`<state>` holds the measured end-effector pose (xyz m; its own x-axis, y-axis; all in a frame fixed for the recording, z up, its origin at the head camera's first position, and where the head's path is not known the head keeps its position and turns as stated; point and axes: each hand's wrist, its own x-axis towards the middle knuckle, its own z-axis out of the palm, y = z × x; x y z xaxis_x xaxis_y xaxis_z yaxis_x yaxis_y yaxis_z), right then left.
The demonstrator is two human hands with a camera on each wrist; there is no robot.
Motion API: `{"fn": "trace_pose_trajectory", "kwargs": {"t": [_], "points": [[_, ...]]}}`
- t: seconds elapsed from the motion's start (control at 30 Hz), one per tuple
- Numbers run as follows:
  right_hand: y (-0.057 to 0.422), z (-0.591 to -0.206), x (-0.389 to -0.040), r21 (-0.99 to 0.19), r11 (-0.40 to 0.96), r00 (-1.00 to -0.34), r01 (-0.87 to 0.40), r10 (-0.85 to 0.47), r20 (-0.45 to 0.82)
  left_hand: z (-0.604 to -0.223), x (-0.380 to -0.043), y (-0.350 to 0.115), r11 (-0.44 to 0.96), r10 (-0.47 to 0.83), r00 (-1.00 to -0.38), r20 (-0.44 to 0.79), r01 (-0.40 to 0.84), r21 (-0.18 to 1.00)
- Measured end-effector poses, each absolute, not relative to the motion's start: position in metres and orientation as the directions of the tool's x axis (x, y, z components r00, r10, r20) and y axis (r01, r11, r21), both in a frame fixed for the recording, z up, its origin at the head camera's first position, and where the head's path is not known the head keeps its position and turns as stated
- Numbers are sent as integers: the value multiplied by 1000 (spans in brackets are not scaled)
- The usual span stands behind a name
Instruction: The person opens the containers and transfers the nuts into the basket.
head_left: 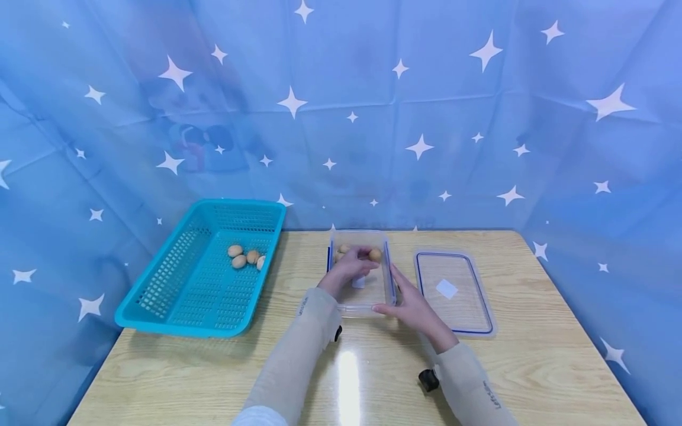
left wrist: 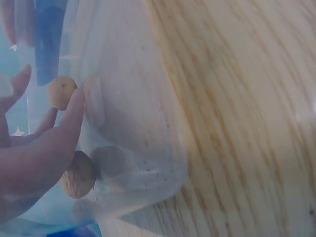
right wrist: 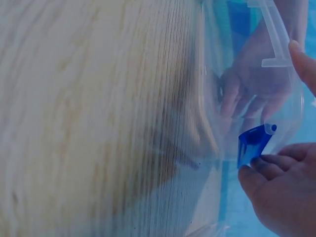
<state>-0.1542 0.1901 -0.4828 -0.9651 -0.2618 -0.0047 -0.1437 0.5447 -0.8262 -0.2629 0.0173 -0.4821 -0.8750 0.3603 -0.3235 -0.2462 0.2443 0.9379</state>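
A clear plastic container (head_left: 373, 300) with blue side latches stands mid-table. My left hand (head_left: 348, 266) reaches into it, fingers extended, their tips touching a walnut (head_left: 375, 255) near the right wall. In the left wrist view the thumb stands apart from that walnut (left wrist: 62, 92). Another walnut (left wrist: 79, 175) lies below the fingers, and a few sit at the container's back left, partly hidden by the hand. My right hand (head_left: 412, 305) holds the container's front right corner, thumb at the front wall. In the right wrist view its fingertips bend against a blue latch (right wrist: 254, 143).
A turquoise plastic basket (head_left: 176, 322) stands at the left, with several walnuts (head_left: 238, 261) towards its right side. Right of the container lies its clear lid (head_left: 469, 296) with a blue seal. A blue curtain with white stars (head_left: 341, 118) hangs behind the wooden table (head_left: 533, 355).
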Motion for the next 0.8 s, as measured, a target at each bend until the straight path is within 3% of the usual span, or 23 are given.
{"fn": "trace_pose_trajectory", "kwargs": {"t": [0.8], "points": [[191,-484,-155,-830,540,-964,-138,-267,-13,-489,-266,20,273,366,-898,-245,-148,951]]}}
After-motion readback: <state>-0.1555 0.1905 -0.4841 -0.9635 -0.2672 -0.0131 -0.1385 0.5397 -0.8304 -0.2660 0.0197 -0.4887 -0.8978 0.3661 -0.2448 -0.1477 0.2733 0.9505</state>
